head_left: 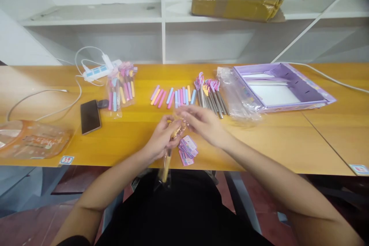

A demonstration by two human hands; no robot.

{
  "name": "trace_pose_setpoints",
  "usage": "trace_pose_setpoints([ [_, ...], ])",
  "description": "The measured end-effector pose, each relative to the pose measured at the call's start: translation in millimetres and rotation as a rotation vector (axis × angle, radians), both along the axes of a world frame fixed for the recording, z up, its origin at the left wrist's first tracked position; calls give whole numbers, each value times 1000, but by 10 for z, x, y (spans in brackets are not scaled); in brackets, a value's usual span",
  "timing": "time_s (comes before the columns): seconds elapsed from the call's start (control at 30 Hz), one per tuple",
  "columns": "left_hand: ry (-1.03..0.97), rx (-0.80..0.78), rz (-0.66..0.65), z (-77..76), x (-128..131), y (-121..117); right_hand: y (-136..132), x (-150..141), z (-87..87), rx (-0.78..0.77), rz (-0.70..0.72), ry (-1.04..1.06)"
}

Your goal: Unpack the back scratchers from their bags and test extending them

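Observation:
My left hand (161, 137) is closed around a yellow back scratcher (165, 167) in a clear plastic bag. Its yellow grip hangs down below the fist, over the table's front edge. At the bag's upper end, my right hand (203, 122) has its fingers bent in and pinching the plastic; a blur hides the exact hold. Small purple printed cards (188, 149) lie fanned out just below the hands. Beyond them is a row of pink, blue and yellow grips (175, 98). Right of that row lies a pile of metal-rod back scratchers (211, 96) with coloured claw heads.
Bagged back scratchers (122, 86) lie at the left, near a phone (90, 117) and a power strip (99, 71) with cables. To the right are clear plastic bags (239, 94) and a purple box (288, 103). An orange transparent bag (37, 140) lies far left. A taped carton (236, 2) rests on the shelf.

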State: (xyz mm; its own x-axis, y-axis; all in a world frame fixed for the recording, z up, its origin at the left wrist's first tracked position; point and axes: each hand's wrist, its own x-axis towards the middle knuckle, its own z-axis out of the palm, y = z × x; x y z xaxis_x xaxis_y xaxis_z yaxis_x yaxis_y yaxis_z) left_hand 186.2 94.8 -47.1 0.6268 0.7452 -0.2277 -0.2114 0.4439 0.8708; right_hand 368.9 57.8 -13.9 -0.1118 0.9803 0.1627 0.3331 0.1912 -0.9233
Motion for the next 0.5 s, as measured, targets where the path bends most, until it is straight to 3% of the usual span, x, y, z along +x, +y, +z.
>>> trace_pose_setpoints([
  [0.1, -152, -125, -95, -62, 77, -64, 295, 92, 241, 30, -59, -11],
  [0.27, -312, -205, -506, -452, -226, -493, 242, 277, 630, 410, -302, -14],
  [0.33, -340, -203, -553, -574, -349, -622, 157, 331, 747, 562, -332, -48],
  [0.4, -318, -153, -550, -628, -412, -666, 127, 435, 841, 618, -330, -72],
  [0.5, -205, -31, -521, -611, -424, -620, 270, 856, 984, 689, -372, -106],
])
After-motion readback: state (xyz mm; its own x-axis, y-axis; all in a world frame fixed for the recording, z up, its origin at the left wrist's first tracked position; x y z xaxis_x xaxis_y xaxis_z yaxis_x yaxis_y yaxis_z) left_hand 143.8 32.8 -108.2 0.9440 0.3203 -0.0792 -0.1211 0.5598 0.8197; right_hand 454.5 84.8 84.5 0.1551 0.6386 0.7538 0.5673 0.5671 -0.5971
